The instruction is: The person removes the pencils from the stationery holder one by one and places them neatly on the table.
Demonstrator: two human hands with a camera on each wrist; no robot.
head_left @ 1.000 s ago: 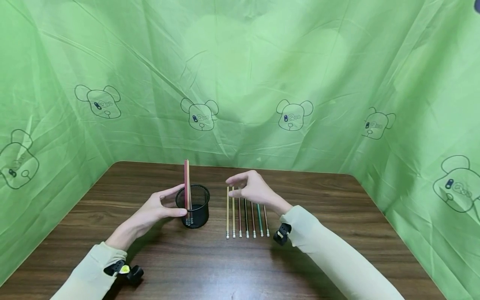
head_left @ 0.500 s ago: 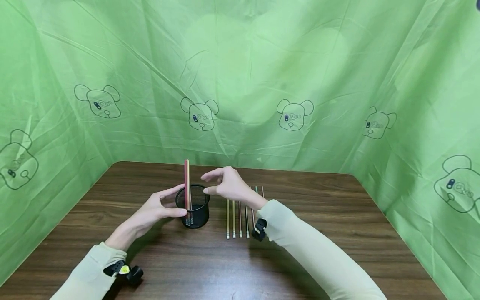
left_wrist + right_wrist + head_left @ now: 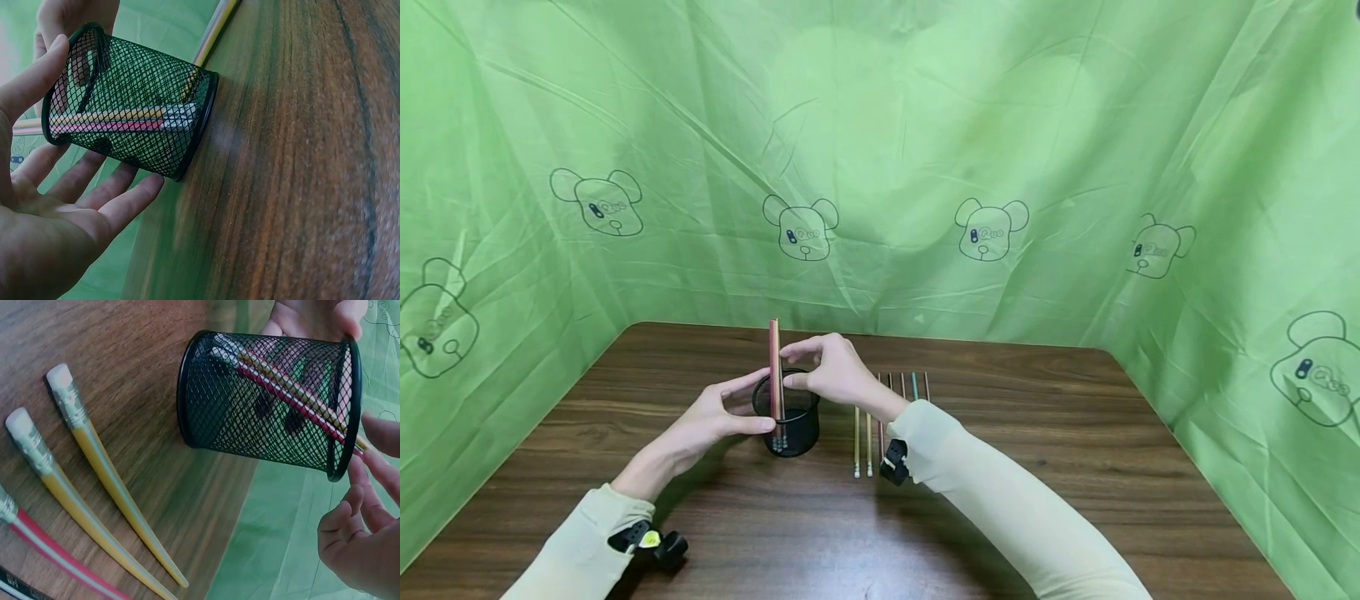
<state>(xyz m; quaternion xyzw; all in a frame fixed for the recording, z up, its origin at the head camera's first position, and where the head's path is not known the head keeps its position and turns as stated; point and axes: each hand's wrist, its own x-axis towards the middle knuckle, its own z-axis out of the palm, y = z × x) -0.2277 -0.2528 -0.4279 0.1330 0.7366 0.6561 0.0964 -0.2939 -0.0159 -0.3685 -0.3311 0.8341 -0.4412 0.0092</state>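
My left hand [image 3: 722,412] holds a black mesh pencil cup [image 3: 801,427], thumb at the rim and fingers along its side. In the left wrist view this hand [image 3: 56,219] supports the cup [image 3: 144,81] from one side. Red and yellow pencils [image 3: 775,358] stand in the cup, eraser ends down. My right hand [image 3: 835,371] is over the cup's rim, thumb and forefinger apart beside the upright pencils. In the right wrist view, the right hand's fingers [image 3: 369,515] lie close around the pencils [image 3: 300,403] where they leave the cup; no firm pinch shows.
Right of the cup, several pencils lie in a row, erasers toward the near edge, including a yellow pencil [image 3: 857,442] and a green pencil [image 3: 914,385]. My right forearm covers part of the row. A green cloth [image 3: 880,167] with mouse-head drawings surrounds the wooden table [image 3: 1037,467].
My right hand has moved left from above the row of pencils to the pencils in the cup. The left hand and the cup have stayed in place.
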